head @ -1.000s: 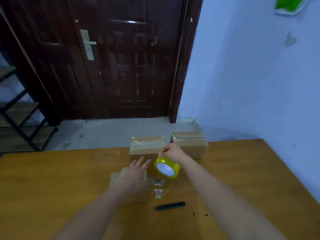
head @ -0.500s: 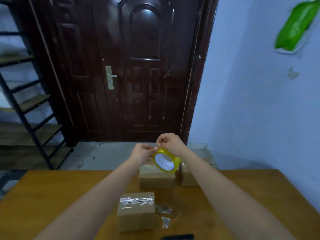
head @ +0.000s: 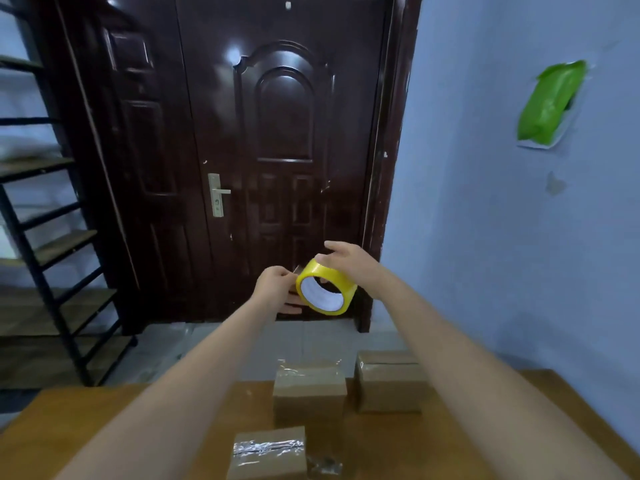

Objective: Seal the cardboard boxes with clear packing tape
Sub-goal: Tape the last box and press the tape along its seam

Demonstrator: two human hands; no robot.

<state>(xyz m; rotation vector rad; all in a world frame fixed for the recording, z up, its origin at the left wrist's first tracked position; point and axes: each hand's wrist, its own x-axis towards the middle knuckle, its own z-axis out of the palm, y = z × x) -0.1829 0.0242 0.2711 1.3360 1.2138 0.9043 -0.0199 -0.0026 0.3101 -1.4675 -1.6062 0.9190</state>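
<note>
Nearest box point(head: 268, 453), bottom edge of view: shiny tape strip across its top, looks sealed. Crumpled scrap of tape point(head: 323, 465) on the table point(head: 104, 427) just right of it

Middle box point(head: 309, 393), further back: clear film over the top with loose corners sticking up, so taped, maybe not pressed flat

Far-right box point(head: 389, 381), just beside the middle one: can't see tape on it from here, top mostly out of sight. My guess is this one is still open work

Tape roll point(head: 325, 287) is up in the air, well above the boxes, in front of the door point(head: 277, 150). Left hand point(head: 275, 284) pinches at the roll's left rim, probably picking the free end. Right hand point(head: 349, 263) lies over the top of the roll, fingers spread and fairly straight, steadying more than gripping

Status, as a judgement: two of three visible boxes taped, one left. No strip pulled yet
</note>
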